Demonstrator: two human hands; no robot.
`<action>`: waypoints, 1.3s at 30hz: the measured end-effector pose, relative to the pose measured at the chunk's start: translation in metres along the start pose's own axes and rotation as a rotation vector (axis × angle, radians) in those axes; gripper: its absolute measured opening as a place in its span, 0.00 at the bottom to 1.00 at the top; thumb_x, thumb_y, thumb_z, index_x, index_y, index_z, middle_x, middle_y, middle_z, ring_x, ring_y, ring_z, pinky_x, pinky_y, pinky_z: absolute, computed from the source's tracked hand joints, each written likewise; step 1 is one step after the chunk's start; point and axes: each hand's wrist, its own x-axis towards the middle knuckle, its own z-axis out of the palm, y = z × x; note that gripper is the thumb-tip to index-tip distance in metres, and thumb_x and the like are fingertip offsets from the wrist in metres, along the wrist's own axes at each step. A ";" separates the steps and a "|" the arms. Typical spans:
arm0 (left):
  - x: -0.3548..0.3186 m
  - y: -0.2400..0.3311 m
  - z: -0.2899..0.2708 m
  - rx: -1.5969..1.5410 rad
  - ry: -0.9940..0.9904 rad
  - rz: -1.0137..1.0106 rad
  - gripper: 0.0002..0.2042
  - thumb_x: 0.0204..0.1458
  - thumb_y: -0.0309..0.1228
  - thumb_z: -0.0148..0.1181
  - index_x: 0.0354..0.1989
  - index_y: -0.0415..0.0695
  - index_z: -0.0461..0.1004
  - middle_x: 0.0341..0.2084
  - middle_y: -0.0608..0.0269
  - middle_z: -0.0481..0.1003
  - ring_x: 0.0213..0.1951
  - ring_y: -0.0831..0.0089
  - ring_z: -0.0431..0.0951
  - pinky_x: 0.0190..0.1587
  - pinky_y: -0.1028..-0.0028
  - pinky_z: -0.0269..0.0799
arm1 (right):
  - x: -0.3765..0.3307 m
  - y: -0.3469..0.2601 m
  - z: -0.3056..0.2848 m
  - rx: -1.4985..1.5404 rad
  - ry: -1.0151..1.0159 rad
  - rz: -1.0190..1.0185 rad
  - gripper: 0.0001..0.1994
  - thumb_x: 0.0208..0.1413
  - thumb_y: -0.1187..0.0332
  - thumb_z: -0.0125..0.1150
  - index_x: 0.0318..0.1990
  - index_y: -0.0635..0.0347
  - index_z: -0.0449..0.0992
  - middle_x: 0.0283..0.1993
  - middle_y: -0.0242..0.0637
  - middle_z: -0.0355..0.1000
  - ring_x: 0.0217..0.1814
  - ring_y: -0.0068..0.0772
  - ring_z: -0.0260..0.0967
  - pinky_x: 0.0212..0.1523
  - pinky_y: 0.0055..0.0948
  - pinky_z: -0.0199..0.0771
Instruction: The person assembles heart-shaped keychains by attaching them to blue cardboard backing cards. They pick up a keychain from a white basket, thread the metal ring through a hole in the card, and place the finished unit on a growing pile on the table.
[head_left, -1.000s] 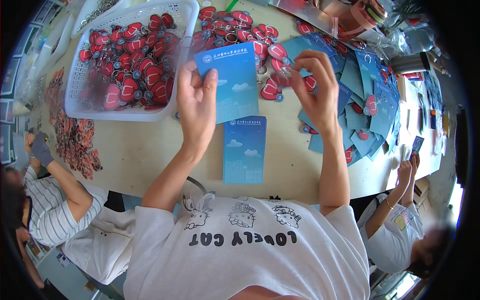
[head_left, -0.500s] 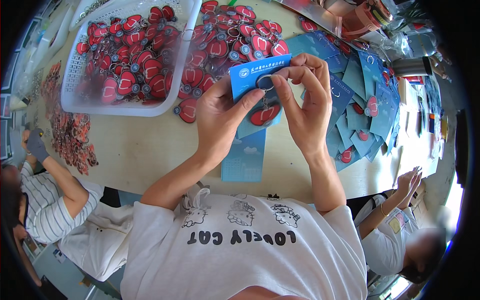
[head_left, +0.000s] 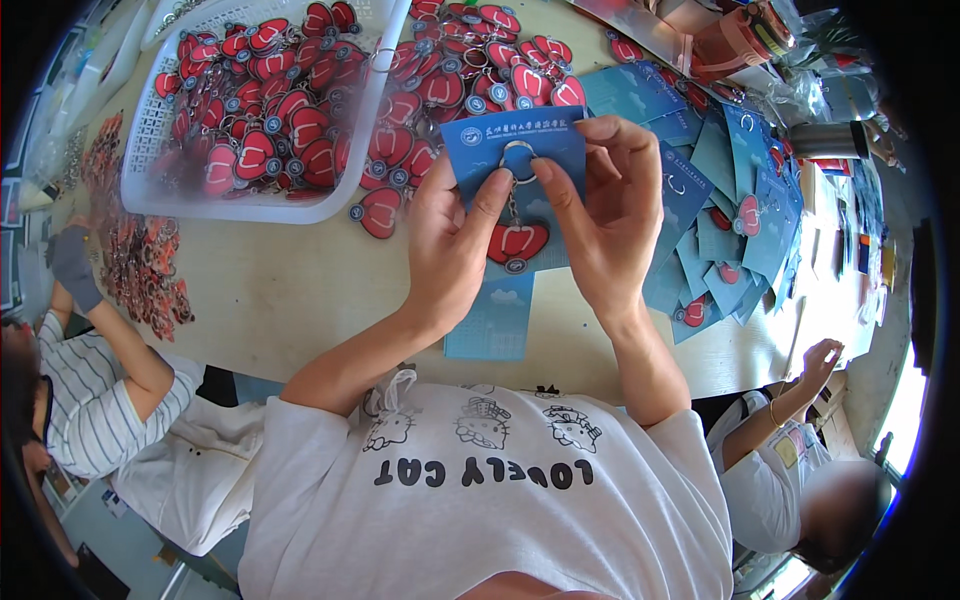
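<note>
Left hand [head_left: 447, 250] and right hand [head_left: 612, 225] gripping blue card [head_left: 534, 203] and red keychain [head_left: 518, 241], silver ring [head_left: 507, 150], short chain [head_left: 514, 206]

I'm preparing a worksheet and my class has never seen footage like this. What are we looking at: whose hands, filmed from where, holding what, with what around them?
There is no machine: a person works bare-handed. A wide fisheye camera worn on the head looks down, so straight edges bend. The left hand and right hand hold a blue printed card, with a round silver metal ring and its red rounded charm in front. The pale table bears a white plastic basket of red keychains, more beside it, and, at right, a heap of blue cards.
</note>
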 end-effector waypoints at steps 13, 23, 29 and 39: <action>-0.018 0.019 -0.032 1.166 -0.223 0.197 0.22 0.50 0.36 0.65 0.47 0.36 0.66 0.35 0.55 0.69 0.35 0.62 0.73 0.38 0.68 0.71 | -0.008 -0.011 -0.102 -0.079 -0.011 0.427 0.24 0.54 0.81 0.58 0.59 0.62 0.62 0.52 0.37 0.67 0.51 0.27 0.69 0.52 0.25 0.70; -0.032 -0.001 -0.053 1.318 -0.158 0.115 0.23 0.39 0.33 0.74 0.39 0.40 0.66 0.28 0.61 0.69 0.31 0.68 0.71 0.34 0.71 0.68 | 0.000 0.012 -0.074 -1.122 -0.114 -0.249 0.15 0.42 0.73 0.69 0.41 0.52 0.79 0.51 0.36 0.68 0.52 0.42 0.66 0.50 0.40 0.66; -0.030 0.010 -0.058 0.746 -0.035 -0.254 0.18 0.45 0.22 0.69 0.42 0.39 0.66 0.24 0.67 0.72 0.27 0.84 0.69 0.30 0.81 0.64 | 0.018 0.061 -0.032 -0.933 -0.370 -0.300 0.08 0.45 0.70 0.66 0.35 0.53 0.77 0.42 0.31 0.69 0.46 0.34 0.67 0.44 0.33 0.66; -0.032 0.039 -0.059 0.720 -0.014 -0.100 0.12 0.49 0.21 0.64 0.41 0.37 0.70 0.27 0.64 0.76 0.28 0.84 0.72 0.31 0.81 0.67 | 0.012 0.050 -0.027 -0.941 -0.493 -0.220 0.07 0.47 0.72 0.64 0.33 0.59 0.73 0.42 0.38 0.70 0.45 0.42 0.69 0.50 0.37 0.68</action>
